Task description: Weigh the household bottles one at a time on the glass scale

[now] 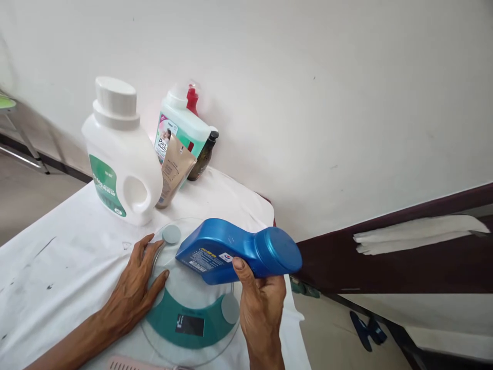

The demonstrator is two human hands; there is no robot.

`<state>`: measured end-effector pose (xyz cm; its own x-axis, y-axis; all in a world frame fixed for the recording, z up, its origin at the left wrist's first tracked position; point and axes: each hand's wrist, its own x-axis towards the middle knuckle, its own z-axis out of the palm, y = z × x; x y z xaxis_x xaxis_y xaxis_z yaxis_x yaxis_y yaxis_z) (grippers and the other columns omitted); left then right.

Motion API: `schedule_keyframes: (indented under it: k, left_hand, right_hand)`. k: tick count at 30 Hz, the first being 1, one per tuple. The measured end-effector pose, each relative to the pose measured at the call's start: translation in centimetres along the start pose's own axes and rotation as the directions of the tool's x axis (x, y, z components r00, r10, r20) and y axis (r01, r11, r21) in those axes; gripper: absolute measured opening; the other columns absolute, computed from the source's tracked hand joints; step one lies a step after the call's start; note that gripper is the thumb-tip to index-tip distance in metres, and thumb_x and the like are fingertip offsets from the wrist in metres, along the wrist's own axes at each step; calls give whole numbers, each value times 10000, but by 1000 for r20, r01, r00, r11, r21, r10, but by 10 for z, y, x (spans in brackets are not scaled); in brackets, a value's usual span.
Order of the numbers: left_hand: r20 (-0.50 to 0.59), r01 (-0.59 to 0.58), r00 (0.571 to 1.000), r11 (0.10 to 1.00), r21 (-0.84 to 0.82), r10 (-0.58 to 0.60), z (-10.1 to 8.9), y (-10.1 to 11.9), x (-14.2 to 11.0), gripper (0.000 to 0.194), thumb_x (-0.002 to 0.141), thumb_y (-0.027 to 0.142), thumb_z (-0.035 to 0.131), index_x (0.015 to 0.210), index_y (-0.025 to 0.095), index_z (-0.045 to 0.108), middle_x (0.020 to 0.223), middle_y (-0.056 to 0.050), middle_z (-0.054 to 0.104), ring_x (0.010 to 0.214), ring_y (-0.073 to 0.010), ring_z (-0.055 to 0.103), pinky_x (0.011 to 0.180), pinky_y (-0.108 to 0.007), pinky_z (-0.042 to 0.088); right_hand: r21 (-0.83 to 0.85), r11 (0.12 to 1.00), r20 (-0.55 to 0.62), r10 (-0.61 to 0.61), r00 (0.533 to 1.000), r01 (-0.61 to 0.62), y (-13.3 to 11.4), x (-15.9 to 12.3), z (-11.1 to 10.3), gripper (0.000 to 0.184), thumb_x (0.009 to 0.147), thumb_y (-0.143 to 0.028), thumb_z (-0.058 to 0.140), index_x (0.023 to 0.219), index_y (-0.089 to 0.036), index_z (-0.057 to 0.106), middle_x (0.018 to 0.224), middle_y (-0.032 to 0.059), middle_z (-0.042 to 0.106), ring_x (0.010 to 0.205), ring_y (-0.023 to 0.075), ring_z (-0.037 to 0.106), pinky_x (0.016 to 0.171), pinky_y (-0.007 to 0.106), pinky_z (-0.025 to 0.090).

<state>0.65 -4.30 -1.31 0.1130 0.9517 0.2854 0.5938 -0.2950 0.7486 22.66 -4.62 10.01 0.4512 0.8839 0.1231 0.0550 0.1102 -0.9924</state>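
Observation:
A blue bottle with a round blue cap is tilted over on its side, its cap end toward the right. My right hand is closed around it near the neck, thumb on the label side. Beneath the bottle lies a round glass scale with a teal band and a small dark display; the digits are hard to read. Whether the bottle's base touches the glass, I cannot tell. My left hand rests at the scale's left edge, fingers spread, thumb lying over the glass.
A large white detergent jug stands behind the scale. Close by are a beige tube, a green-liquid bottle, a dark pump bottle and a red-topped bottle. A pink comb lies at the front of the white-covered table.

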Motion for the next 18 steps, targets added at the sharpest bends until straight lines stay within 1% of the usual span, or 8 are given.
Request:
schedule_keyframes:
  k: [2, 4, 6, 9, 11, 14, 16, 18]
  left_hand:
    - [-23, 8, 1000, 1000, -5, -8, 2, -1, -1, 521, 1051, 425, 504, 1547, 317, 385, 1579, -143, 385, 1326, -354, 599, 1056, -607, 576]
    - [-32, 20, 999, 1000, -8, -20, 4, -2, -3, 522, 1045, 418, 513, 1547, 323, 402, 1587, -138, 391, 1331, -354, 601, 1054, -592, 581]
    - [-31, 39, 999, 999, -10, -40, 4, -1, -3, 527, 1041, 407, 521, 1550, 326, 413, 1601, -133, 387, 1338, -350, 600, 1054, -570, 587]
    - [-33, 57, 998, 998, -7, -57, 5, 0, -3, 533, 1034, 407, 534, 1550, 330, 424, 1618, -128, 379, 1341, -348, 600, 1046, -555, 597]
    - [-38, 58, 998, 998, 4, -58, 6, 1, -3, 536, 1034, 413, 532, 1553, 333, 422, 1623, -126, 378, 1351, -350, 594, 1054, -567, 591]
    - [-38, 77, 996, 997, 18, -76, 6, 3, -3, 532, 1038, 419, 524, 1553, 334, 423, 1627, -124, 379, 1372, -352, 578, 1079, -587, 570]
    - [-39, 94, 995, 995, 18, -93, 6, 6, -2, 518, 1040, 422, 520, 1544, 336, 435, 1630, -119, 380, 1384, -351, 570, 1090, -590, 561]
    - [-52, 104, 993, 995, 14, -103, 6, 8, -1, 505, 1037, 432, 523, 1529, 338, 459, 1627, -112, 390, 1371, -350, 583, 1068, -575, 581]
  right_hand:
    - [24, 1000, 16, 19, 1000, -19, -1, 6, -5, 865, 738, -425, 889, 1503, -262, 521, 1239, 112, 746, 1144, 316, 706, 1006, 521, 568]
    - [53, 999, -3, 10, 1000, -10, -4, 20, -9, 790, 759, -446, 871, 1462, -261, 563, 1219, 104, 750, 1134, 312, 706, 1019, 533, 556]
    - [67, 995, -57, -69, 996, 72, -9, 44, -11, 692, 786, -458, 844, 1403, -251, 609, 1216, 92, 743, 1152, 301, 694, 1064, 538, 524]
    - [27, 962, -156, -264, 952, 271, -7, 101, -10, 593, 793, -454, 828, 1309, -231, 640, 1209, 69, 716, 1155, 264, 673, 1110, 508, 487]
    - [-12, 935, -225, -348, 910, 355, 5, 148, -10, 591, 747, -474, 849, 1228, -210, 629, 1129, 48, 704, 1065, 235, 676, 1062, 473, 517]
    - [-170, 937, -312, -346, 885, 306, 29, 217, -10, 606, 674, -515, 851, 1112, -211, 563, 993, 18, 660, 907, 219, 658, 965, 470, 555]
    - [-278, 919, -363, -369, 856, 278, 41, 254, -11, 575, 679, -540, 816, 1062, -228, 520, 987, 21, 635, 895, 226, 638, 965, 486, 543]
    - [-330, 902, -375, -395, 839, 278, 48, 282, -11, 557, 695, -548, 788, 1053, -243, 490, 1016, 31, 624, 940, 240, 628, 999, 494, 517]
